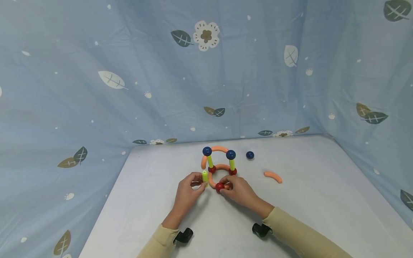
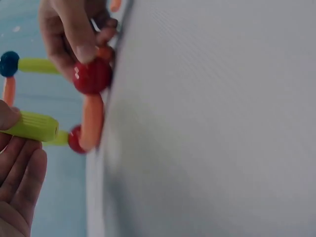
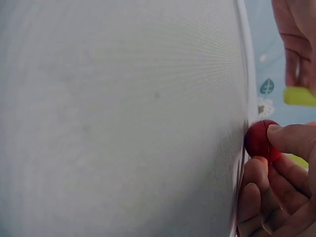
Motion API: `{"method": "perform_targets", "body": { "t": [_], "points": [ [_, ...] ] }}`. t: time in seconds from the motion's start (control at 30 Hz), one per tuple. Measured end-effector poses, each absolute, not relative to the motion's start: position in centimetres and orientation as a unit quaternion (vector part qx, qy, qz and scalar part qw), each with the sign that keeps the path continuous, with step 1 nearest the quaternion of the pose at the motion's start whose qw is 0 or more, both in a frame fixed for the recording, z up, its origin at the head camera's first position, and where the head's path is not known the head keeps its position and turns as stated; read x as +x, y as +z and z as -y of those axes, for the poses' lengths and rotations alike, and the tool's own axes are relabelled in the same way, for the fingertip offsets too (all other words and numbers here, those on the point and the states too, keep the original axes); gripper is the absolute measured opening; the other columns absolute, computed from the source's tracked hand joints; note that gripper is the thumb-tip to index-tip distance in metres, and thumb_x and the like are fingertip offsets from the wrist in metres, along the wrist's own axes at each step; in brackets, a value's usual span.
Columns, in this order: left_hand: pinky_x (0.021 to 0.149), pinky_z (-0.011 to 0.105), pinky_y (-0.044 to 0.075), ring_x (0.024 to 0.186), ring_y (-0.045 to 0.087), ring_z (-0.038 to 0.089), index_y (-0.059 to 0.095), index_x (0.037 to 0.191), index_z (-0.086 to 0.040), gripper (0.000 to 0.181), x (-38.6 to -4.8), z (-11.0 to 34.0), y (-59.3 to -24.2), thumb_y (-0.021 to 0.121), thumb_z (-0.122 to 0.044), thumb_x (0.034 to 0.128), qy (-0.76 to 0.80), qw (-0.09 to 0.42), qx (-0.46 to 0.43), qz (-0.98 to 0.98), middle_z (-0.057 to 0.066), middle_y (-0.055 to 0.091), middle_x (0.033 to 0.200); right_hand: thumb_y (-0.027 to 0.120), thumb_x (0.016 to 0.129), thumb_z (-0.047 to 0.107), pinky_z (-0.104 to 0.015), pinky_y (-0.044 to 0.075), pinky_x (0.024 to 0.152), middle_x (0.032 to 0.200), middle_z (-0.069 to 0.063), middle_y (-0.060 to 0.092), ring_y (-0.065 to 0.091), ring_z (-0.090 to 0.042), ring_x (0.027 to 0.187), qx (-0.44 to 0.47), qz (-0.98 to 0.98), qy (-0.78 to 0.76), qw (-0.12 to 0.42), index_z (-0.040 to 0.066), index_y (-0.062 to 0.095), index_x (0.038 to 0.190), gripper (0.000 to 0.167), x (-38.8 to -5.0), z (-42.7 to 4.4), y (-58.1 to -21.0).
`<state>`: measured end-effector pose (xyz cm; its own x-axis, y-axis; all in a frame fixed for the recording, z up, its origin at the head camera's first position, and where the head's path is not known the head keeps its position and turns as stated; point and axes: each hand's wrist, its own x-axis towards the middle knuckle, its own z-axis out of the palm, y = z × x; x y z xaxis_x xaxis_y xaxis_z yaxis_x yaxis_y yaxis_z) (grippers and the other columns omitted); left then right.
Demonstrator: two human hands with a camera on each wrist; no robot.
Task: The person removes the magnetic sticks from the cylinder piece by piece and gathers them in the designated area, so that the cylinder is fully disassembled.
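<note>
My left hand (image 1: 188, 191) pinches a yellow-green ribbed rod (image 1: 204, 176) between thumb and fingers, held upright above the table. With thumb and fingers, my right hand (image 1: 240, 191) holds a red ball (image 1: 219, 187) at the near corner of a toy frame. An orange curved rod (image 2: 92, 121) joins that ball to another red ball (image 2: 77, 139). Two yellow-green rods (image 1: 232, 165) stand on the rear red balls, topped by blue balls (image 1: 230, 154). Between the blue balls runs an orange curved rod (image 1: 219, 148); another orange curved rod (image 1: 204, 162) slants down below the left blue ball.
A loose blue ball (image 1: 250, 155) lies on the white table (image 1: 309, 200), right of the frame and toward the back. Nearer, to the right, lies a loose orange curved rod (image 1: 273, 177). Blue patterned cloth (image 1: 161, 71) hangs behind the table.
</note>
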<state>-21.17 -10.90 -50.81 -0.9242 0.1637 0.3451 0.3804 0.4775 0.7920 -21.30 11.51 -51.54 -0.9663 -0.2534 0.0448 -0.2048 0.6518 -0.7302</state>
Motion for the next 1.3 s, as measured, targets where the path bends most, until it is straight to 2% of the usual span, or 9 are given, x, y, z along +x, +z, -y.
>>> {"method": "perform_targets", "body": {
  "t": [0.33, 0.6, 0.77, 1.0, 1.3],
  "points": [
    [0.083, 0.035, 0.060, 0.094, 0.071, 0.016, 0.071, 0.109, -0.012, 0.024, -21.1, 15.2, -51.4, 0.079, -0.004, 0.0874, -0.491, 0.118, -0.113, 0.856, 0.000, 0.071, 0.102, 0.083, 0.087, 0.020, -0.022, 0.053, 0.071, 0.093, 0.007, 0.068, 0.058, -0.010, 0.081, -0.122, -0.908, -0.398, 0.039, 0.015, 0.072, 0.113, 0.028, -21.4, -11.8, -51.8],
    [0.080, 0.029, 0.060, 0.092, 0.070, 0.018, 0.074, 0.113, -0.004, 0.027, -21.9, 18.3, -51.4, 0.080, -0.004, 0.0872, -0.448, 0.130, -0.066, 0.882, 0.006, 0.072, 0.100, 0.083, 0.087, 0.019, -0.022, 0.053, 0.069, 0.093, 0.007, 0.067, 0.058, -0.011, 0.080, -0.128, -0.907, -0.400, 0.034, 0.014, 0.072, 0.112, 0.028, -21.3, -11.8, -51.7],
    [0.076, 0.028, 0.060, 0.090, 0.071, 0.022, 0.074, 0.118, -0.002, 0.031, -22.4, 19.9, -51.4, 0.079, -0.004, 0.0878, -0.400, 0.136, -0.048, 0.905, 0.008, 0.073, 0.100, 0.083, 0.087, 0.020, -0.022, 0.053, 0.069, 0.093, 0.007, 0.067, 0.058, -0.011, 0.081, -0.125, -0.907, -0.400, 0.036, 0.015, 0.072, 0.112, 0.028, -21.3, -11.8, -51.8],
    [0.063, 0.025, 0.056, 0.088, 0.070, 0.025, 0.072, 0.126, -0.004, 0.038, -23.0, 21.4, -51.0, 0.077, -0.004, 0.0887, -0.356, 0.103, -0.017, 0.929, 0.012, 0.073, 0.100, 0.083, 0.087, 0.020, -0.022, 0.053, 0.071, 0.095, 0.007, 0.068, 0.059, -0.010, 0.082, -0.125, -0.906, -0.402, 0.037, 0.015, 0.072, 0.112, 0.028, -21.4, -11.8, -52.0],
    [0.064, 0.032, 0.054, 0.083, 0.068, 0.022, 0.075, 0.121, -0.007, 0.031, -23.7, 22.1, -50.5, 0.075, -0.009, 0.0900, -0.300, 0.074, 0.004, 0.951, 0.010, 0.074, 0.096, 0.083, 0.087, 0.020, -0.022, 0.053, 0.070, 0.094, 0.008, 0.067, 0.057, -0.010, 0.081, -0.128, -0.907, -0.399, 0.033, 0.015, 0.072, 0.112, 0.027, -21.3, -11.7, -51.9]
  ]
}}
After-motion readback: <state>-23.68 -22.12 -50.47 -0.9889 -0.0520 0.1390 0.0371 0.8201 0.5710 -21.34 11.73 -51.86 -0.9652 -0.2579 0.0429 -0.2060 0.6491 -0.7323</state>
